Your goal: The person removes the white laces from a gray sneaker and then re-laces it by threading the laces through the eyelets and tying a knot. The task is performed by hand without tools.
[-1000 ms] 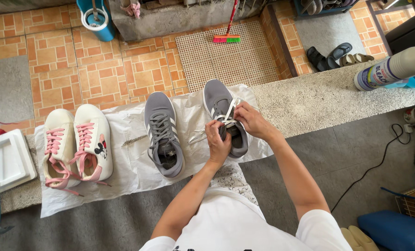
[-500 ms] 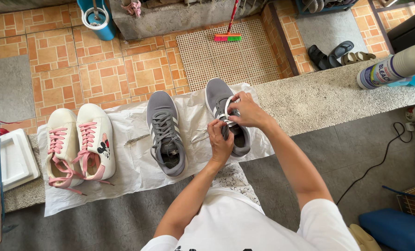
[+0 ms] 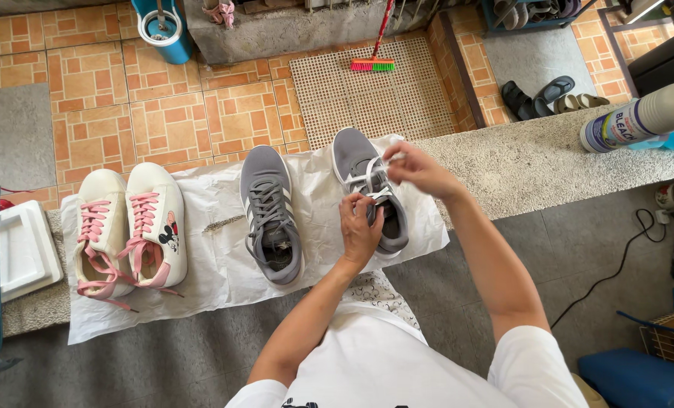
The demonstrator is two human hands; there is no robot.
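1. Grey sneaker with a white lace is set on white paper spread over a speckled stone ledge.
2. Its tongue is pinched by the left hand, fingers closed.
3. The lace end is gripped and held taut by the right hand, fingers closed.
4. A matching laced grey sneaker lies just beside it; white sneakers with pink laces sit further left.
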